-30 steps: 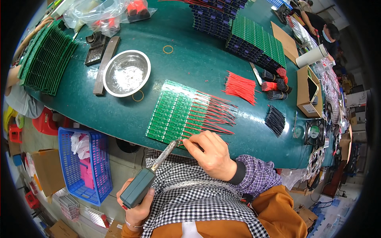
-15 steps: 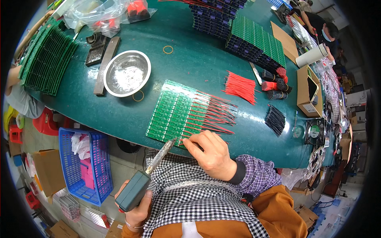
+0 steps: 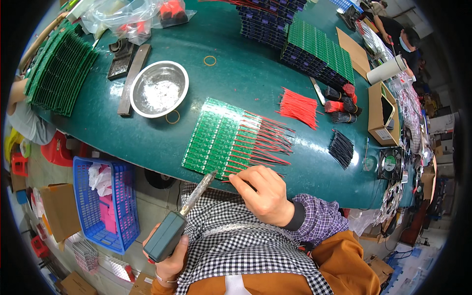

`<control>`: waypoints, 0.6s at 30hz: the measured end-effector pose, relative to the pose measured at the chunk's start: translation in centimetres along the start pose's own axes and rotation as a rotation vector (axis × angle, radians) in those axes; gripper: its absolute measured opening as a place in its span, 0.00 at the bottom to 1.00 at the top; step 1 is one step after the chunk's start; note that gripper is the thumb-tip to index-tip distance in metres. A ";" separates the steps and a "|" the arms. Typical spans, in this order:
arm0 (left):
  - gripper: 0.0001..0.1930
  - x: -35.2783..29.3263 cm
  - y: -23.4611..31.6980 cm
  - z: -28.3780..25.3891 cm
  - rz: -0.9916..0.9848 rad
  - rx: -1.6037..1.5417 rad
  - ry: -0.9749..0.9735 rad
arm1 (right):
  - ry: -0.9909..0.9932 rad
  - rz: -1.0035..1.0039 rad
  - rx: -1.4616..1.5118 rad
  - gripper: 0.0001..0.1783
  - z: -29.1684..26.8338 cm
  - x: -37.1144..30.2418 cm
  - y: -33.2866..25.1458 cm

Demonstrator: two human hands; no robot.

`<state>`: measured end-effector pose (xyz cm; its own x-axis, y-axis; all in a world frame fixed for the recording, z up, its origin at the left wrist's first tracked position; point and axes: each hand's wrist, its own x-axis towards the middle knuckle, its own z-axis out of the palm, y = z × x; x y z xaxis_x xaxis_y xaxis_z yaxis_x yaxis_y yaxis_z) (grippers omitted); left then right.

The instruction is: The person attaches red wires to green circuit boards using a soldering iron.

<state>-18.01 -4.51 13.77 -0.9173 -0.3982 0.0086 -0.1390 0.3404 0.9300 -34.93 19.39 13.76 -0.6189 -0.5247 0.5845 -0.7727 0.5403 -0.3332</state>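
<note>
My left hand [image 3: 169,253] is wrapped round the dark green handle of a soldering iron [image 3: 196,195]. The iron's tip meets the near edge of a green circuit board panel [image 3: 209,135]. Thin red wires [image 3: 268,140] run in a row from the panel's right part out over the table. At the near right corner of the panel, my right hand [image 3: 265,194] has thumb and forefinger pinched on a red wire [image 3: 226,181]; the fingertips partly hide it.
Loose red wires [image 3: 298,109] and black wires [image 3: 341,149] lie to the right. A metal bowl [image 3: 160,88] stands left of the panel. Stacked boards [image 3: 319,49] rise at the back, and more boards [image 3: 61,71] at far left. A blue basket [image 3: 105,206] sits below the table edge.
My right hand has shifted slightly to the right, away from the iron's tip. The left hand and the soldering iron have hardly moved.
</note>
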 end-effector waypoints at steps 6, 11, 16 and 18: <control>0.15 -0.6 -0.6 -0.3 -0.037 0.038 -0.007 | -0.041 0.007 -0.010 0.17 0.0 -0.3 -0.2; 0.14 -0.3 -0.1 -0.4 -0.086 0.022 -0.043 | -0.057 0.007 -0.016 0.16 0.0 -0.3 -0.2; 0.14 -0.2 0.0 -0.3 -0.085 0.026 -0.068 | -0.051 0.001 -0.020 0.17 0.1 -0.3 -0.3; 0.14 0.0 0.2 -0.2 -0.054 0.044 -0.074 | -0.050 0.002 -0.025 0.17 0.2 -0.3 -0.3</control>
<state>-17.96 -4.60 14.03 -0.9329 -0.3533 -0.0694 -0.2033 0.3580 0.9113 -34.50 19.29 13.53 -0.6269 -0.5557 0.5461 -0.7683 0.5574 -0.3147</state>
